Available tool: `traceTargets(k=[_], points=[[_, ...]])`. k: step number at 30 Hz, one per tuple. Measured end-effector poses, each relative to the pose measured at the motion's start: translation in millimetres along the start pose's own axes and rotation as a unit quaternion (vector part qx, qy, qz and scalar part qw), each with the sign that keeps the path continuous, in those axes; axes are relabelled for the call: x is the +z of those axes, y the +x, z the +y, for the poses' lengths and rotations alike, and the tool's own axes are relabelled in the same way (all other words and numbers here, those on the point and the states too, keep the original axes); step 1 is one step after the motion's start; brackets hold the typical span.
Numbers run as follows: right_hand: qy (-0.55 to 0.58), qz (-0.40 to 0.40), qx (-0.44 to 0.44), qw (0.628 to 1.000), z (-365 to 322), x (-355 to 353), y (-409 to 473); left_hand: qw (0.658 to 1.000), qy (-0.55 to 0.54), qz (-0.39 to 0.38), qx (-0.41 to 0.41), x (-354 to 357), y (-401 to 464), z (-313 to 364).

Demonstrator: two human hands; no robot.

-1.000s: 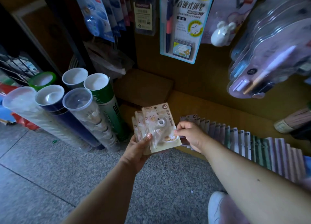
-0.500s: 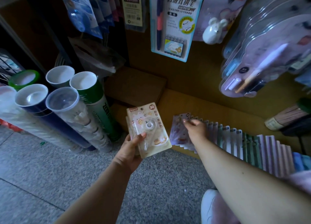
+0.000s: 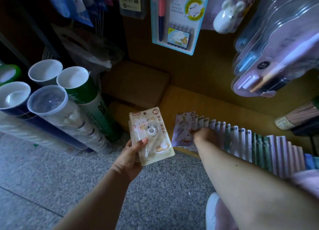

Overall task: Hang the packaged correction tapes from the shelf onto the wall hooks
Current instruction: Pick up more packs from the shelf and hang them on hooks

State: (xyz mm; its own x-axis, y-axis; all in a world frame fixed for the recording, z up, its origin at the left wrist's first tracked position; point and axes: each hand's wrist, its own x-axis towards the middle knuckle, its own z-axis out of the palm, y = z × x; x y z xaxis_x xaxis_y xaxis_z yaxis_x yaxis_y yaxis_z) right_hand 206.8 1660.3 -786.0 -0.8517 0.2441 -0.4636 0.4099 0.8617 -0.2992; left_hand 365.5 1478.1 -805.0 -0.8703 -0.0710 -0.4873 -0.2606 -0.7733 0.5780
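Note:
My left hand (image 3: 132,158) grips a small stack of beige packaged correction tapes (image 3: 151,136), thumb across the front pack. A long row of packaged correction tapes (image 3: 259,143) stands on edge along the low wooden shelf (image 3: 198,102). My right hand (image 3: 204,135) reaches into the left end of that row and pinches the front purple pack (image 3: 183,129), which leans forward. The fingers are mostly hidden behind the hand.
Blister packs hang on wall hooks above: a pen set (image 3: 174,19), a white mouse-shaped item (image 3: 226,17), and purple packs (image 3: 276,48) at right. Tall tubes (image 3: 51,105) stand on the stone floor at left. Cardboard boxes (image 3: 136,84) sit behind them.
My right hand left the beige stack, moved right to the shelf row and took hold of the front purple pack. My left hand kept the stack roughly in place.

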Motion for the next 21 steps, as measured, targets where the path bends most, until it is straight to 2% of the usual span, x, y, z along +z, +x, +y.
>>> traceTargets(k=[3,6,9,12,15,18,21], points=[[-0.004,-0.003,0.003,1.0,1,6,7,1.0,0.006,0.024,-0.004,-1,-1,0],[0.013,-0.011,-0.007,1.0,3,6,4,0.997,0.019,0.081,0.0,1,-5,3],[0.082,-0.01,-0.033,0.996,2,-1,-3,0.99,0.013,0.14,0.018,4,-11,6],[0.23,-0.026,-0.063,0.971,-6,-12,-13,0.983,0.007,0.181,0.04,6,-18,10],[0.333,-0.061,-0.088,0.937,-16,-31,-31,0.979,0.016,0.195,0.053,15,-26,14],[0.366,-0.096,-0.122,0.918,-23,-52,-48,0.977,0.03,0.202,0.067,25,-36,18],[0.342,-0.144,-0.174,0.912,-24,-68,-65,0.974,0.042,0.206,0.08,34,-45,22]])
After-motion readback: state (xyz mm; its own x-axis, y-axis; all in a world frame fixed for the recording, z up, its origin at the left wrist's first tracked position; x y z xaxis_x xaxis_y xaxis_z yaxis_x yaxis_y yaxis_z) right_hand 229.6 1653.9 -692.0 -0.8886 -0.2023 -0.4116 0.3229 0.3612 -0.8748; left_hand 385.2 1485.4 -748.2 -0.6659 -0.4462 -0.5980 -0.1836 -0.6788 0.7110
